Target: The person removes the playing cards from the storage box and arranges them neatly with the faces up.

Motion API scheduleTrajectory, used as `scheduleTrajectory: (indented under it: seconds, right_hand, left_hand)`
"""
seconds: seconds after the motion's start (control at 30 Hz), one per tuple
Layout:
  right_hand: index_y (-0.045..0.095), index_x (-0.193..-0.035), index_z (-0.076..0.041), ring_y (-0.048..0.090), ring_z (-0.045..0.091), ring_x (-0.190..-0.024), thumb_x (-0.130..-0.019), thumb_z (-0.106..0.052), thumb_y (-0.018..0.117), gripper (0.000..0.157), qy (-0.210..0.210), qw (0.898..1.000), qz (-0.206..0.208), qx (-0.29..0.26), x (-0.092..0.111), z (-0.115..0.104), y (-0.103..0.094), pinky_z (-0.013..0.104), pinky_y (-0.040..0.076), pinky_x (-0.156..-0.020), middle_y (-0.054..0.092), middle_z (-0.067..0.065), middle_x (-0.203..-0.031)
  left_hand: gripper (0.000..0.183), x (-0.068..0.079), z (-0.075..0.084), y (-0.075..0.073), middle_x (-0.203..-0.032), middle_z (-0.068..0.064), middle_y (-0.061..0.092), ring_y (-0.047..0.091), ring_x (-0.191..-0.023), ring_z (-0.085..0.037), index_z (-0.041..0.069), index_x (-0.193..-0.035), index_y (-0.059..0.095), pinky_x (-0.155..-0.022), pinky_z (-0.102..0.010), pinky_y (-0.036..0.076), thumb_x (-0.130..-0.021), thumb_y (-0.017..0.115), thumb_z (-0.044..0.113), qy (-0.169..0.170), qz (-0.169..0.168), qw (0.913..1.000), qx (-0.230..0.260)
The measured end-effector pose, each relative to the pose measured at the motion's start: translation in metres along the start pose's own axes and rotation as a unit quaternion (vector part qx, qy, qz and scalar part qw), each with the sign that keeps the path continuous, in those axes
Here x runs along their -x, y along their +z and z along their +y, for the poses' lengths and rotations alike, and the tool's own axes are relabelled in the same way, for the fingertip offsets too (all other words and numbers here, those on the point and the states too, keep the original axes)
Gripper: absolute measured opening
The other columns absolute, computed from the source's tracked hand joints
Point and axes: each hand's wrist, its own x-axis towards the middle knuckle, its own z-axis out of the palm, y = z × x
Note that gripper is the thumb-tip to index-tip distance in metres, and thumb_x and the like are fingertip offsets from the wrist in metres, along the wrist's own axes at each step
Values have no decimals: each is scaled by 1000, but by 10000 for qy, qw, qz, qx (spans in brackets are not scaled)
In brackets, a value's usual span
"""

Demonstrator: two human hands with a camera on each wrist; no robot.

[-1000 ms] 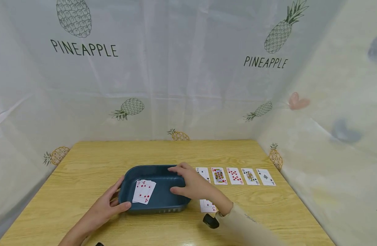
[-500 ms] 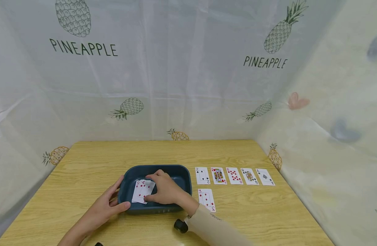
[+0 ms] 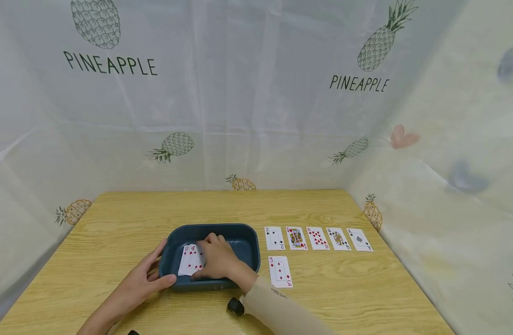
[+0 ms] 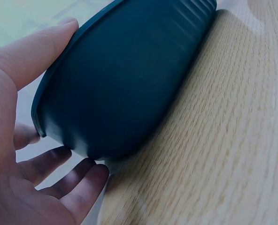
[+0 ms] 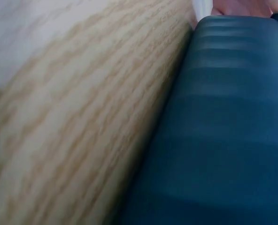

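Note:
A dark blue rectangular tray [image 3: 252,251] with a raised rim stands on the table. My left hand [image 3: 141,279] holds its left end; in the left wrist view the thumb lies at the rim and the other fingers touch the outer wall [image 4: 115,84]. A small pile of playing cards [image 3: 189,259] lies face up inside, the four of diamonds on top and a nine's corner beneath. My right hand [image 3: 220,258] reaches into the tray over the pile's right side, with thumb near the lower edge. Its fingertips are blurred, so I cannot tell whether they grip the cards.
Right of the tray, a row of cards runs from the two of spades [image 3: 275,238] to the ace of spades [image 3: 360,240]. Below it lies the three of diamonds [image 3: 280,271]. A printed curtain [image 3: 248,116] hangs behind the wooden table [image 3: 344,298].
My right hand has moved left from the tray's right rim onto the pile of cards, uncovering the two of spades and three of diamonds. My left hand keeps its place on the tray.

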Motion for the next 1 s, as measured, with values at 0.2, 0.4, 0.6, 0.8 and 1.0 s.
scheduleTrajectory:
  seconds: [0.2,0.4,0.6,0.8,1.0]
  right_hand:
    - [66,-145,-15,44,12,-101,-79,-52,94,81,46,10000,-44,60,-2,-1,-1,28,46,-91,55,-1,-125]
    - [66,-145,-14,43,11,-99,-77,-51,95,83,60,10000,-21,58,-2,-1,0,25,45,-87,55,0,-124]
    - [67,-144,-13,43,11,-100,-76,-46,97,81,-4,10000,36,-7,-2,0,-1,23,44,-86,55,1,-125]
    - [65,-145,-12,45,12,-104,-77,-42,97,80,-160,9997,7,-172,1,1,-8,22,44,-85,55,2,-130]
    - [62,-147,-10,46,14,-109,-81,-35,94,78,-510,9975,152,-461,10,4,-31,21,43,-85,57,4,-134]
  left_hand:
    - [96,-1,0,-1,-171,-32,16,41,-148,-52,20,-173,3,-96,-19,53,-105,70,20,2,13,10000,-1]
    - [96,0,-2,0,-170,-32,17,41,-148,-51,21,-173,3,-96,-19,53,-105,70,20,-35,39,10000,5]
    - [96,0,-1,0,-170,-33,18,43,-147,-51,19,-173,3,-95,-18,53,-105,70,19,53,38,10000,19]
    - [96,1,1,1,-170,-31,19,43,-147,-50,20,-173,4,-96,-18,53,-104,71,20,-46,95,9999,-8]
    - [97,0,0,1,-169,-31,22,46,-145,-48,19,-173,5,-97,-16,51,-103,72,20,53,168,9997,-163]
